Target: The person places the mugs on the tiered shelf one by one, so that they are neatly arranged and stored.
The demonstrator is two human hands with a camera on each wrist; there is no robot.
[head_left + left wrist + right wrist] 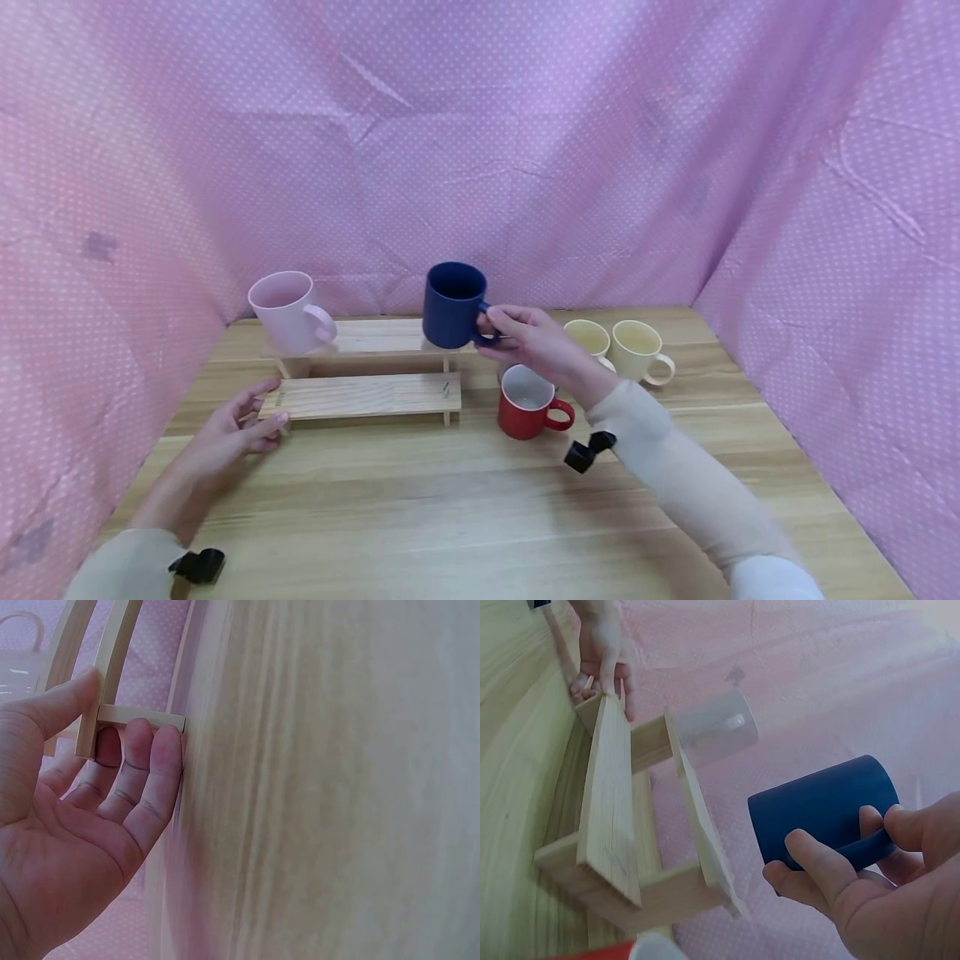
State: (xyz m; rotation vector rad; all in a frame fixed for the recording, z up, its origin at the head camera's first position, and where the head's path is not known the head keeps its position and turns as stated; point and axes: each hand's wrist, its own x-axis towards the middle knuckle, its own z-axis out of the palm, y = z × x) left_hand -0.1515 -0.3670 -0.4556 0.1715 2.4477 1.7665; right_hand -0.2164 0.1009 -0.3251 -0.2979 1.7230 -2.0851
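Note:
A dark blue mug (452,308) is held upright by its handle in my right hand (536,346), over the right end of the upper shelf. In the right wrist view the fingers curl through the handle of the blue mug (821,806). My left hand (238,425) grips the left end of a two-step wooden rack (367,396). The left wrist view shows the thumb on the board's edge and the fingertips at the crosspiece (139,715) below it. On the upper shelf's left end stands a pale pink mug (288,312), its handle to the right.
Right of the rack, a red mug (521,417) with a white inside stands on the wooden table (450,517). Behind it are two pale yellow mugs (636,350), one partly hidden by my right hand. Pink dotted cloth (480,150) hangs around the table.

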